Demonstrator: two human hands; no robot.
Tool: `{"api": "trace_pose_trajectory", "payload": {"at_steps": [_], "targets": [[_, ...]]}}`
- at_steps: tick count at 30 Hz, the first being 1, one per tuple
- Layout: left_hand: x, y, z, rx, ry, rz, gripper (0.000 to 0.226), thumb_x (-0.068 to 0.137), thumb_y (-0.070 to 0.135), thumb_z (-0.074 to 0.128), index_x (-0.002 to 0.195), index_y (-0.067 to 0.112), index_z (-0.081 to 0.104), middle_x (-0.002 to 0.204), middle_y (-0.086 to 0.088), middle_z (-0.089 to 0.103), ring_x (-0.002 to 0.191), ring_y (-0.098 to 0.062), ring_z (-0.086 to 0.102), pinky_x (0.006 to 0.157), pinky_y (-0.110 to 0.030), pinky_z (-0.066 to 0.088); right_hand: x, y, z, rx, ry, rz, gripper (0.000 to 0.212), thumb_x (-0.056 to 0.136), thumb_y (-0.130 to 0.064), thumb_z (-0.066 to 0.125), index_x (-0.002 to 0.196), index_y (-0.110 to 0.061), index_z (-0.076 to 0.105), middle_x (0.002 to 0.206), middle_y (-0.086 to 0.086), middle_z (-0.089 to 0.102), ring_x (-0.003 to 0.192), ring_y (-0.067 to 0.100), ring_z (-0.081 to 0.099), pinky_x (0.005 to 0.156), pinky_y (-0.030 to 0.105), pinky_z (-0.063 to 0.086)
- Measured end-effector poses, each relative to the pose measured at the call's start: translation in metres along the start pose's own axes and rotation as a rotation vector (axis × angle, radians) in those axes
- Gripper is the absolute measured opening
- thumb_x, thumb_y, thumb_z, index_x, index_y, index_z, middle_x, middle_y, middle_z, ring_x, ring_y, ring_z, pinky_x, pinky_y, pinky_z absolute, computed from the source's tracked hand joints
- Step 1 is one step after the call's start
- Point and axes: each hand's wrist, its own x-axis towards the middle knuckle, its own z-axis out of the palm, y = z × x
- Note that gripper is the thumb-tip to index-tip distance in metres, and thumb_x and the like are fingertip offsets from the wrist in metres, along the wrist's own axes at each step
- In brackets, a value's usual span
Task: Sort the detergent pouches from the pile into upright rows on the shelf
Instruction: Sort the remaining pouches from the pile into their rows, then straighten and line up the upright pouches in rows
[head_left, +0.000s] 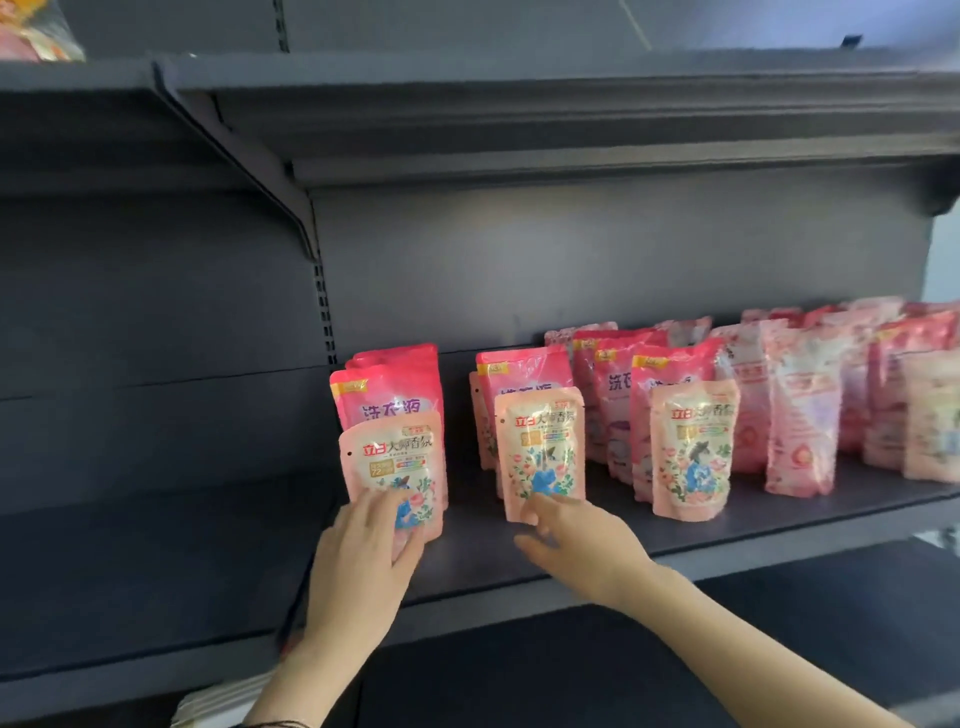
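Pink detergent pouches stand upright in rows on a dark grey shelf (519, 551). My left hand (358, 566) grips the lower part of the leftmost pale pink pouch (395, 457), which stands in front of a darker pink pouch (387, 395). My right hand (576, 540) touches the bottom of the second pale pink pouch (540, 441) with its fingertips, fingers apart. A third pale pink pouch (693, 447) stands to the right, untouched. Several more pink pouches (800, 410) crowd the right end of the shelf.
An upper shelf (519, 104) overhangs the pouches. A slotted upright (324, 306) with a bracket divides this bay from the bare shelf bay (156, 519) on the left. Colourful packaging (36, 28) shows at the top left corner. Something white (223, 701) lies low at the bottom left.
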Motion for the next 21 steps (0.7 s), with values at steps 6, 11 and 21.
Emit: {"api": "trace_pose_trajectory", "payload": {"at_steps": [6, 11, 21], "targets": [[-0.003, 0.069, 0.004, 0.239, -0.281, 0.229, 0.046, 0.092, 0.064, 0.033, 0.125, 0.038, 0.050, 0.121, 0.018, 0.058, 0.114, -0.008, 0.052, 0.094, -0.028, 0.039, -0.046, 0.043, -0.053, -0.305, -0.014, 0.024, 0.044, 0.095, -0.055, 0.040, 0.127, -0.026, 0.051, 0.117, -0.001, 0.059, 0.107, 0.024, 0.056, 0.078, 0.032, 0.040], [-0.001, 0.141, 0.029, 0.241, -0.299, 0.350, 0.051, 0.091, 0.065, 0.029, 0.124, 0.035, 0.054, 0.121, 0.018, 0.059, 0.112, -0.008, 0.052, 0.090, -0.030, 0.037, -0.078, 0.101, -0.084, -0.333, 0.042, 0.084, 0.047, 0.092, -0.059, 0.041, 0.127, -0.028, 0.050, 0.120, -0.004, 0.060, 0.108, 0.021, 0.057, 0.079, 0.033, 0.043], [0.035, 0.327, 0.118, 0.232, -0.294, 0.424, 0.056, 0.089, 0.069, 0.024, 0.107, 0.030, 0.060, 0.103, 0.009, 0.064, 0.104, -0.017, 0.054, 0.083, -0.033, 0.036, -0.112, 0.272, -0.160, -0.468, 0.081, 0.108, 0.051, 0.091, -0.066, 0.035, 0.120, -0.030, 0.053, 0.109, -0.008, 0.063, 0.102, 0.018, 0.059, 0.080, 0.033, 0.040]]}}
